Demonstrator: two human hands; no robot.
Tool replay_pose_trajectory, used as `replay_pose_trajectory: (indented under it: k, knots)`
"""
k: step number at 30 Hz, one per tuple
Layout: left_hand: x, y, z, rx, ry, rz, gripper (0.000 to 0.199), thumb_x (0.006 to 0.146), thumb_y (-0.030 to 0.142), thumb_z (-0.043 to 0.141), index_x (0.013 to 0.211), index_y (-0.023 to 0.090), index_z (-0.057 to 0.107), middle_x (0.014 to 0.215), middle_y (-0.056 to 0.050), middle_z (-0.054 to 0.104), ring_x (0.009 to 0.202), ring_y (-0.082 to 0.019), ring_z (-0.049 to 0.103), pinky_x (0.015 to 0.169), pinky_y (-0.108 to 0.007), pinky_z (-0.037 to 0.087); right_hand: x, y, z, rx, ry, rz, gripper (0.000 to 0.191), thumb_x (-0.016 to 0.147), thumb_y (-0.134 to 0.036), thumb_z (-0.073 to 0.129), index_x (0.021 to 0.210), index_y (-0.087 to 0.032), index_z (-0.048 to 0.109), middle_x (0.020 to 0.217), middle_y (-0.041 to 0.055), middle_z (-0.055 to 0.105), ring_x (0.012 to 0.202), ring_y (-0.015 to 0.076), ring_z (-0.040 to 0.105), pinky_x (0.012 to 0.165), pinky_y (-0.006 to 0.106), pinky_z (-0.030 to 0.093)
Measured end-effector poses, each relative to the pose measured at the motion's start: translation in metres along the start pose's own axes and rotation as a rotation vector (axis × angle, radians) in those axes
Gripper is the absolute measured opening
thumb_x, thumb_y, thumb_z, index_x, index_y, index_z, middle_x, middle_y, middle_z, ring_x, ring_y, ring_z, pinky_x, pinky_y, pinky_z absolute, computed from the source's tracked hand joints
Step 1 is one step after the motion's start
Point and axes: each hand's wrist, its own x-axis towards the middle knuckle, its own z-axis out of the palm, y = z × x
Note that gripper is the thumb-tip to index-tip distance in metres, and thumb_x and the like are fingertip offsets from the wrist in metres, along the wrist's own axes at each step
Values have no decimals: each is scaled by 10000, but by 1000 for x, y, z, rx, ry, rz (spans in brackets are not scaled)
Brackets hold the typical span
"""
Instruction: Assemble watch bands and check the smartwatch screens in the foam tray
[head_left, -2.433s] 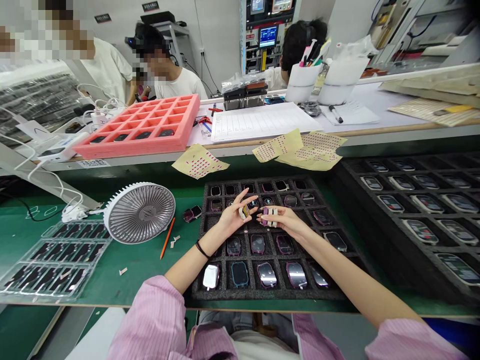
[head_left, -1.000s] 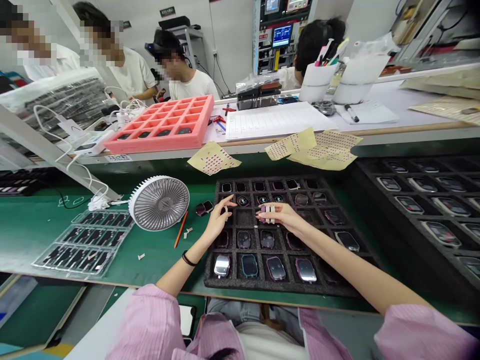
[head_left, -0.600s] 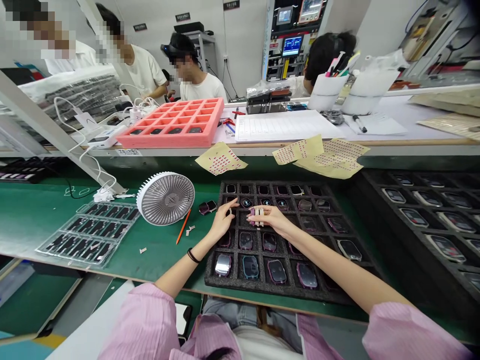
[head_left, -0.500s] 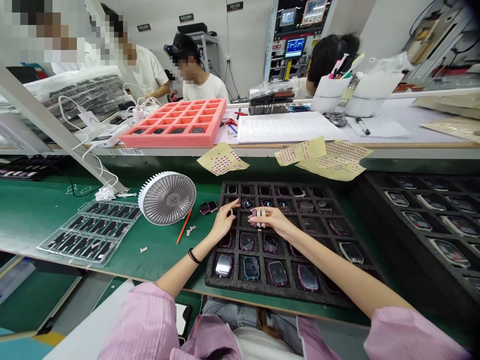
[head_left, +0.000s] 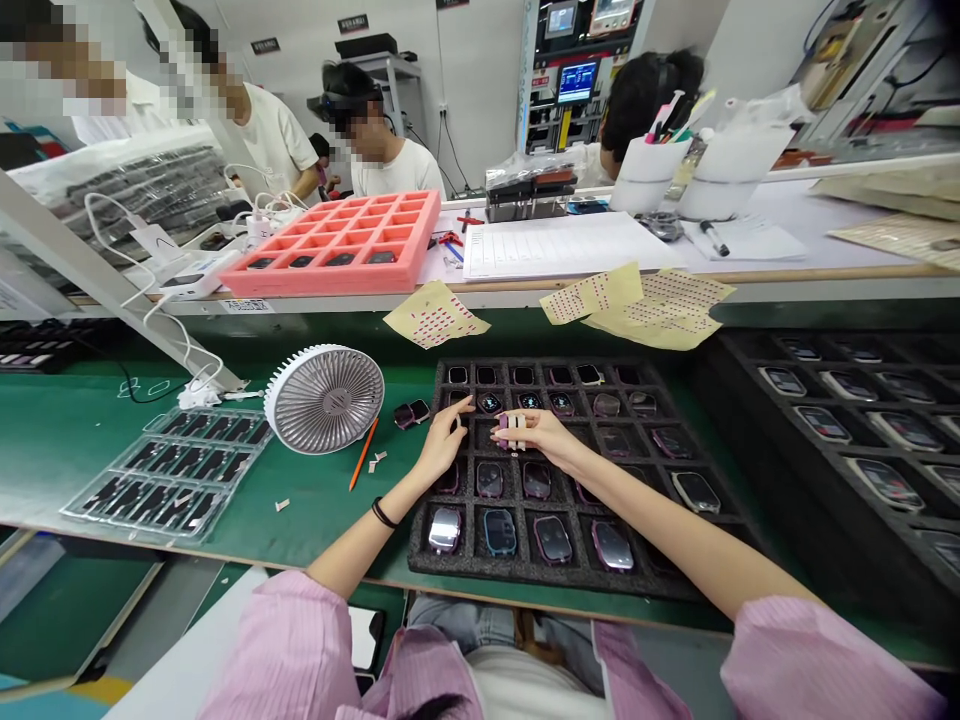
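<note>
My right hand (head_left: 541,436) is closed on a small stack of watch cases (head_left: 512,430), purple and cream, held on edge over the middle of a black foam tray (head_left: 491,578). My left hand (head_left: 444,440) is at the tray's left side, its thumb and index finger apart. The index fingertip is by a compartment in the second row, next to a watch with a lit face (head_left: 490,403). Whether that fingertip touches anything I cannot tell. Dark-screened watches in purple, blue and pale cases fill many compartments, among them a blue-rimmed watch (head_left: 500,532) in the front row.
A second black tray of watches (head_left: 829,425) stands on the right. To the left are a round white fan (head_left: 326,400), an orange pen (head_left: 364,455), two loose watches (head_left: 411,413) and a clear plastic tray (head_left: 169,470). A pink foam tray (head_left: 322,277) sits on the shelf; people sit beyond it.
The view has shifted slightly, so the surroundings sit a little further left. My hands stay nearly in place, the right one still gripping the stacked watch cases.
</note>
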Motion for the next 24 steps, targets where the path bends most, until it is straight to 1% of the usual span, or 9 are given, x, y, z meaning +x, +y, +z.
replay_pose_trajectory:
  k: [3,5,8,10,13,15,19,21,24]
  knots:
    - [-9,16,4,147,-46,104,540,714,119,621,1241,231,598,1373,-74,534,1374,-287,327,1184,-449,99,-2,-6,-3,30,-23,12,411,434,-334,913,754,-173,712,736,47,753,710,221,736,766,356,601]
    - [-11,30,8,172,-143,213,587,735,160,659,1306,238,549,1461,-72,441,1425,-277,255,1198,-431,56,-6,-11,-6,44,-40,21,404,441,-358,910,734,-172,701,738,58,753,711,228,736,753,358,604]
    - [-4,45,20,66,-395,294,658,744,187,694,1367,246,490,1467,-86,437,1379,-272,367,1176,-412,205,-16,-20,-11,48,-62,22,408,479,-366,897,776,-164,703,767,78,756,742,236,736,721,343,605]
    - [7,48,31,15,-467,311,634,731,211,726,1333,240,528,1396,-98,520,1292,-280,480,1119,-406,319,-24,-24,-15,38,-57,6,392,544,-390,867,818,-164,703,791,85,757,765,237,733,698,327,603]
    - [22,46,49,73,-440,359,564,711,247,754,1253,225,600,1268,-105,623,1166,-286,581,1023,-397,417,-35,-25,-25,14,8,-21,395,674,-502,757,878,-170,691,812,92,755,755,238,726,667,337,602]
    - [30,43,57,148,-426,386,547,708,249,752,1235,217,614,1225,-106,650,1114,-288,611,971,-388,454,-40,-24,-37,-41,78,-43,457,744,-583,651,935,-169,672,780,96,748,711,245,721,652,370,599]
    - [37,40,64,390,-441,377,518,703,197,729,1211,180,631,1162,-116,683,1054,-295,644,949,-392,471,-39,-20,-63,-459,278,-212,620,862,-672,344,981,-144,647,673,99,707,620,252,692,616,405,568]
    - [36,39,63,545,-474,354,528,688,162,724,1208,160,630,1166,-122,682,1060,-298,643,956,-395,471,-34,-16,-70,-626,350,-295,647,868,-677,301,891,-148,672,719,110,698,724,265,690,704,415,548]
    - [35,41,54,696,-497,360,568,694,197,745,1242,152,599,1232,-121,650,1122,-277,612,985,-376,458,-27,-8,-68,-739,372,-355,552,870,-618,381,775,-171,692,844,115,684,948,278,643,911,425,467]
